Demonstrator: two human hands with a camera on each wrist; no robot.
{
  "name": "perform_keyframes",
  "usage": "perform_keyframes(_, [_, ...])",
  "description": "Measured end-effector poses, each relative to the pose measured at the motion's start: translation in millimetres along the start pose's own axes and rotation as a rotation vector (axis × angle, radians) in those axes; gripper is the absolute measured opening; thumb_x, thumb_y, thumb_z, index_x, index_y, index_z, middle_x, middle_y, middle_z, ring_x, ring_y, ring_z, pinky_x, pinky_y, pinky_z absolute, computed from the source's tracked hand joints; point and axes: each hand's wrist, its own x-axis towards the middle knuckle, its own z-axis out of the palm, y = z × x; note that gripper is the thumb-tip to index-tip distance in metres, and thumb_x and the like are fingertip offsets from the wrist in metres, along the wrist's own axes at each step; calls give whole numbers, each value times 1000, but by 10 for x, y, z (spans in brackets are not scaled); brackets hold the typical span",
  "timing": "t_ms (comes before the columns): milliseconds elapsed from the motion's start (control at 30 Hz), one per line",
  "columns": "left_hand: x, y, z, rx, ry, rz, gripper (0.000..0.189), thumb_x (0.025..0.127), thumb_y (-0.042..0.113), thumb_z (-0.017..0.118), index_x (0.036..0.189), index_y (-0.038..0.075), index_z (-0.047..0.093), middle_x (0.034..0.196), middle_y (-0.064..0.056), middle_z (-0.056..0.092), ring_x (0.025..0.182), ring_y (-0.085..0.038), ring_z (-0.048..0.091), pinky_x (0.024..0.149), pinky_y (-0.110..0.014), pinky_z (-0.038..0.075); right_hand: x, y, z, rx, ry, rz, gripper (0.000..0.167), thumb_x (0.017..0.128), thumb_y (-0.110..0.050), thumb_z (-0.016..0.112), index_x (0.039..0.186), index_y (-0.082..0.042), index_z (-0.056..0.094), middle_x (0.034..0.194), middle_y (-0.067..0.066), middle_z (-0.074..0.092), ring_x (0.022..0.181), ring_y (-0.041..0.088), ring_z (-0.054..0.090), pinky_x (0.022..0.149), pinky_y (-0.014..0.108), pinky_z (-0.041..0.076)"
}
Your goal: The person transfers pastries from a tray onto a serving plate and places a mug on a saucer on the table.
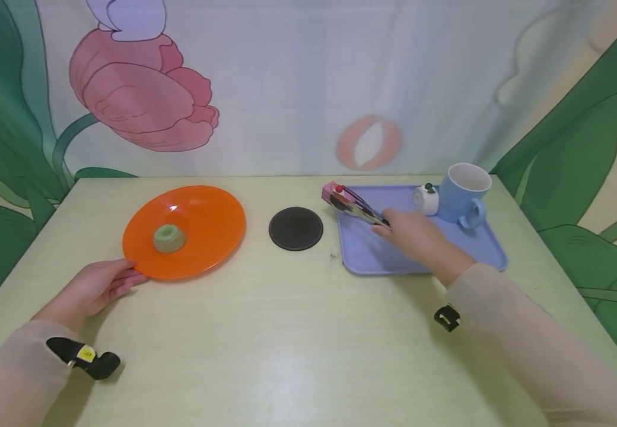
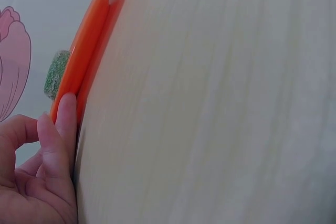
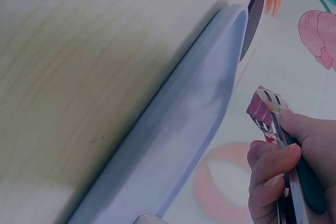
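Observation:
My left hand (image 1: 102,284) pinches the near-left rim of an orange plate (image 1: 215,228), thumb above and fingers beneath in the left wrist view. On the plate sits a small green ring-shaped cake (image 1: 169,238), sugary-looking at the side (image 2: 56,74). Over the blue tray (image 1: 383,252), my right hand (image 1: 417,237) grips metal serving tongs (image 1: 361,209) with dark handles. Their fork-like ends hold a pink cake piece (image 3: 259,106) with a red berry-like topping, raised near the tray's far left corner. The tongs point left, away from the mug.
A light-blue mug (image 1: 454,193) stands at the tray's back right. Beside it is a small white piece (image 1: 426,200) with a dark green top. Between plate and tray lies a round black coaster (image 1: 295,229). A printed curtain (image 1: 276,89) hangs behind the table.

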Motion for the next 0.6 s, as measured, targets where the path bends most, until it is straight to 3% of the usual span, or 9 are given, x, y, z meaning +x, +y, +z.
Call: perform_keyframes(600, [-20, -6, -3, -6, -5, 12, 67, 97, 34, 49, 146, -1, 20, 85, 4, 71, 84, -8, 68, 72, -16, 51, 65, -135, 24, -13, 12, -32, 32, 97, -39, 46, 98, -7, 50, 70, 6, 51, 65, 24, 50, 55, 36, 41])
